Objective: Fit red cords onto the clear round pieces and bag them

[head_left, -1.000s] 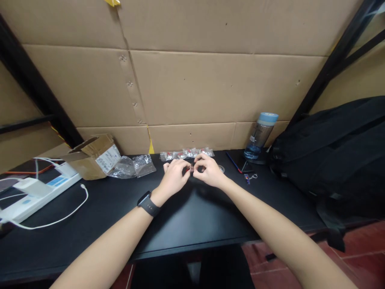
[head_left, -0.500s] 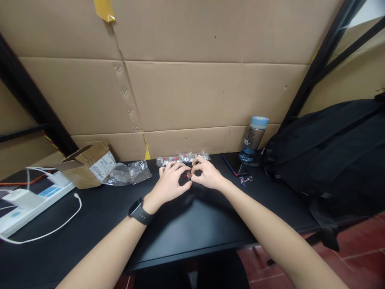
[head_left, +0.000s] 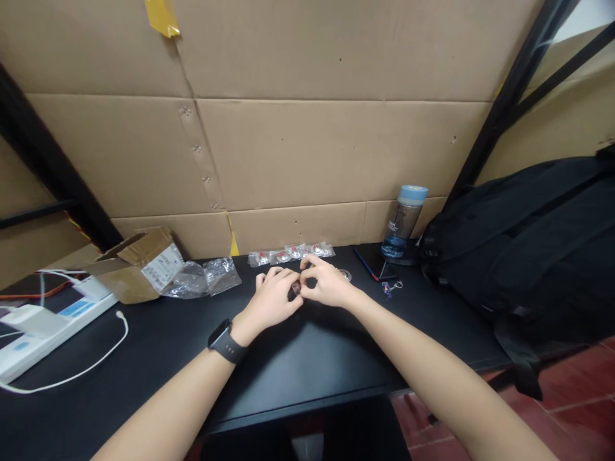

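My left hand (head_left: 273, 298), with a black watch (head_left: 227, 339) on its wrist, curls thumb and fingers around a small reddish-brown piece (head_left: 296, 288). My right hand (head_left: 324, 283) pinches at the same piece from the other side, its fingertips meeting those of the left. Fingers cover most of the piece, so its kind cannot be made out. Just beyond the hands lies a row of small clear packets (head_left: 288, 253) with red and silver contents. A round silvery item (head_left: 346, 274) shows partly behind my right hand.
On the left are an opened cardboard box (head_left: 129, 266), clear plastic bags (head_left: 204, 278) and a white power strip (head_left: 57, 330) with cables. To the right stand a blue-capped bottle (head_left: 404, 221), a phone (head_left: 368, 262), a keyring (head_left: 391, 288) and a black backpack (head_left: 519, 256). A cardboard wall (head_left: 298, 153) closes the back.
Both hands have shifted slightly left and toward me, still together on the piece. The round silvery item and more of the packets now show.
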`<state>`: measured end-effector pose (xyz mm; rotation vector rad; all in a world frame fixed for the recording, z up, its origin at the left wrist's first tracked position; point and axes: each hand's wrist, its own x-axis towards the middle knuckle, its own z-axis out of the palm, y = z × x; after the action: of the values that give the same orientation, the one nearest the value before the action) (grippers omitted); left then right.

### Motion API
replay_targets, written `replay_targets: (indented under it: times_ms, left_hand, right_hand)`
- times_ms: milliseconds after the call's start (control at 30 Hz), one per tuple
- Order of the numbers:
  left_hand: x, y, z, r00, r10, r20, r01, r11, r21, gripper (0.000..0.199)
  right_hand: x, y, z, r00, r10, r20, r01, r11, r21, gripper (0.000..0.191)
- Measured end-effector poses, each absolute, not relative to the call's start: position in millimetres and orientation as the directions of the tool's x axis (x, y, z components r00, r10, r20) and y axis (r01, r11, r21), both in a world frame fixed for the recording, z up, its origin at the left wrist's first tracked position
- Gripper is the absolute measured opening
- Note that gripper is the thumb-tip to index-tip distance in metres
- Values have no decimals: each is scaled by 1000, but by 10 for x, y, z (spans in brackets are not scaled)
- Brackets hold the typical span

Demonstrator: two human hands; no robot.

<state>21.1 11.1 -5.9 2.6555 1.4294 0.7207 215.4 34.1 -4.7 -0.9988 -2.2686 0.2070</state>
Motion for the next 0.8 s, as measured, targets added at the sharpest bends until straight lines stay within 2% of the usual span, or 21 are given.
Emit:
replay_targets:
  times_ms: [400, 800]
  left_hand:
    - [222, 129, -21, 439, 830, 344, 785, -540, 304, 10]
    - [250, 77, 24, 472, 779, 411, 787, -583, 201, 15]
  right_hand:
    - [2169, 321, -2, -527, 705, 474, 625, 700, -345, 12]
    - [2077, 372, -117, -466, 730, 500, 575, 679, -456, 12]
